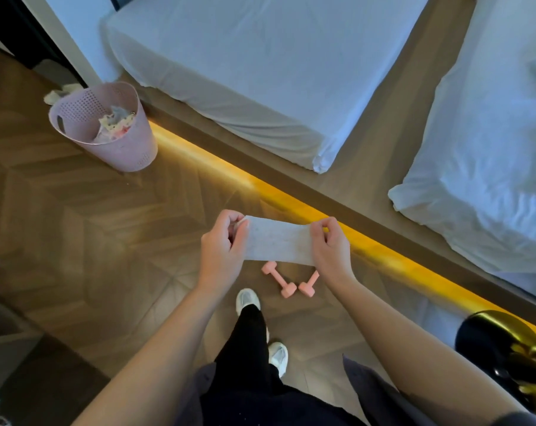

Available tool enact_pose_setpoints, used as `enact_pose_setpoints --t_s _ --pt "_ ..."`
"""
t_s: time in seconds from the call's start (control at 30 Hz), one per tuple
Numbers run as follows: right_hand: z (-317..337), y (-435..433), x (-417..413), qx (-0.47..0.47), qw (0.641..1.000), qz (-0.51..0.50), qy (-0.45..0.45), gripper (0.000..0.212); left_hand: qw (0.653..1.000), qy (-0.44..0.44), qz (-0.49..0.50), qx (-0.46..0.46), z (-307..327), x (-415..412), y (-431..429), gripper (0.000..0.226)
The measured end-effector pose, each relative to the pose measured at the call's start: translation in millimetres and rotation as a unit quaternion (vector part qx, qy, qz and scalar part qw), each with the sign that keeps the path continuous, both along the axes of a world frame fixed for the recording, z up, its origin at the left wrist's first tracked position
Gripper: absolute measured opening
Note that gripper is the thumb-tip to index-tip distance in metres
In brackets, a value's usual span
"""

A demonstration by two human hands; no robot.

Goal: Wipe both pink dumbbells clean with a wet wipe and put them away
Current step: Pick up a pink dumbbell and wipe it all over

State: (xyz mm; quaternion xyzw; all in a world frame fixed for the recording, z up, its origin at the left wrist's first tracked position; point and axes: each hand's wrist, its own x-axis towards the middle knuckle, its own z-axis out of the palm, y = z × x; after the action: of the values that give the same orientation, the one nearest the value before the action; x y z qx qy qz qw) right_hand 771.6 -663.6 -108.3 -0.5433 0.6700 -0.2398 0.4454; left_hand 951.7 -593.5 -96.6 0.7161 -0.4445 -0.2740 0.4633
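A white wet wipe point(279, 241) is stretched flat between my two hands, above the floor. My left hand point(222, 245) pinches its left edge and my right hand point(329, 247) pinches its right edge. Below the wipe, two small pink dumbbells lie on the wooden floor in a V shape with their near ends almost touching: the left dumbbell point(279, 278) and the right dumbbell point(309, 284), whose far end is hidden behind my right wrist. Neither hand touches the dumbbells.
A pink perforated bin point(128, 149) with crumpled waste stands at the back left. Two white mattresses point(260, 66) lie on a raised platform with a glowing yellow edge strip point(291, 198). A shiny black and gold object point(506, 345) sits at the right. My feet point(248, 299) are near the dumbbells.
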Motion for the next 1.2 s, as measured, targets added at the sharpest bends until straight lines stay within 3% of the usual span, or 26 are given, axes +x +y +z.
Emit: enact_pose_setpoints --t_s 0.47,0.7,0.83,1.0,1.2 --pt "11.6 -146.8 37.4 -0.011 0.999 -0.034 0.018 0.019 0.992 0.092 0.01 0.081 -4.4 46.0 -163.4 0.003" --pt "8.0 -202.1 75.6 0.011 0.999 0.049 0.003 0.02 0.984 0.106 0.065 0.13 -15.1 75.8 -181.8 0.005" --pt "-3.3 -241.4 109.1 0.006 0.989 0.147 0.018 0.021 0.974 0.118 0.143 0.127 -21.6 91.3 -189.9 0.01" --pt "-21.7 -307.1 175.2 -0.016 0.95 0.311 0.03 0.019 0.938 0.119 0.3 0.128 -39.3 104.1 -206.6 0.016" --pt "-24.8 -382.7 226.2 -0.026 0.831 0.552 0.063 0.019 0.839 0.165 0.496 0.152 -47.0 72.5 -251.1 0.021"
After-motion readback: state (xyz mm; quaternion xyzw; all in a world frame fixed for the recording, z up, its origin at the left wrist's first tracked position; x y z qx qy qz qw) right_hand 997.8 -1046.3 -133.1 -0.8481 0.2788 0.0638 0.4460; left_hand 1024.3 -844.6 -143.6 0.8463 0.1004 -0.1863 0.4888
